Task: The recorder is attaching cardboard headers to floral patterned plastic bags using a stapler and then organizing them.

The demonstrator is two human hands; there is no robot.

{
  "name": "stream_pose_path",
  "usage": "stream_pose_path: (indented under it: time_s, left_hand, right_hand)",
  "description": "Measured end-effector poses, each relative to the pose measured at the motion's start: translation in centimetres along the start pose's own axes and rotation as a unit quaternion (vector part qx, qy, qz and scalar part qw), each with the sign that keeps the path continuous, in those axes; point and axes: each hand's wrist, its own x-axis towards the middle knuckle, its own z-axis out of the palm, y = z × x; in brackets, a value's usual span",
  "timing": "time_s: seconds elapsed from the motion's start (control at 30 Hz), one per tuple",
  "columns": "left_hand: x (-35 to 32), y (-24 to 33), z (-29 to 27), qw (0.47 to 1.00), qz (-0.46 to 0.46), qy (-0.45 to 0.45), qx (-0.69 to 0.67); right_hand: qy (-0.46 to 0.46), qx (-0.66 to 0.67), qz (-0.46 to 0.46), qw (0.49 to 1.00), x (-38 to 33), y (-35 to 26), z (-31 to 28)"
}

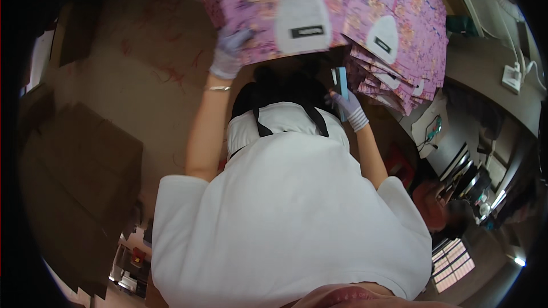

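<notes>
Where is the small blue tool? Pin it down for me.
In the head view, the small blue tool is upright in the gloved right hand, right of centre, just left of the fanned stack of pink printed sheets.

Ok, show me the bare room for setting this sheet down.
Bare brown surface lies left of the left hand and its pink printed sheet. Right of the right hand, the fanned pink stack crowds everything.
</notes>
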Motion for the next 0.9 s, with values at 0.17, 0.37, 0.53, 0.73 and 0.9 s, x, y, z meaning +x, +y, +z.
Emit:
stream_pose_path:
  time_s: [0.17, 0.37, 0.53, 0.73, 0.9]
  left_hand:
    - [4.3, 4.1, 6.0, 0.938, -0.111, -0.052, -0.323]
    - [5.2, 13.8, 6.1, 0.976, -0.062, -0.1, -0.186]
    - [7.0, 12.5, 14.4, 0.931, -0.13, -0.139, -0.312]
    - [4.3, 3.1, 19.1, 0.98, -0.137, -0.038, -0.142]
    - [1.2, -3.4, 7.0, 0.899, -0.271, 0.222, 0.263]
  right_hand:
    - [0.031, -0.046, -0.022, 0.998, -1.7, 0.7, 0.9]
    - [0.038, -0.026, -0.011, 0.999, -2.3, 1.7, -0.4]
    - [0.02, 0.017, -0.047, 0.999, 0.9, 5.5, -3.4]
    - [0.0, -0.01, 0.002, 1.0, 0.4, 0.8, -1.4]
    - [0.028, -0.01, 0.036, 0.999, 0.1, 0.3, -1.3]
